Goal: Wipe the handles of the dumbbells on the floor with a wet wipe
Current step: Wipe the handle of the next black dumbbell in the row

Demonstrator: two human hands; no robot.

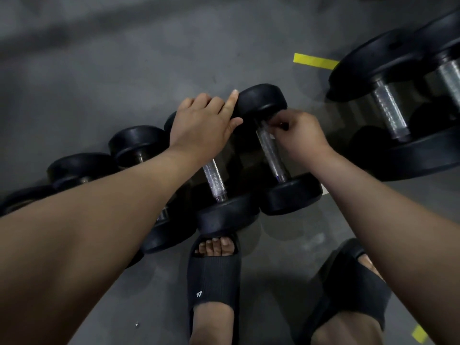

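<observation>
Ok: left hand rests open on the dumbbell's far head on the floor. Right hand fingers pinch the mostly hidden wet wipe at the handle top. Wrap fully, then drag down, twisting.

Dumbbells lie in a row on the floor, larger ones at right, feet nearer.

The right hand curls over the far end of a dumbbell handle, hiding nearly all of the wet wipe; a pale sliver beneath the fingers may be its edge. The left forearm covers the handles of the smaller dumbbells. Two large dumbbells run off the right edge. The far floor is blurred, and a speck there is too small to identify.
</observation>
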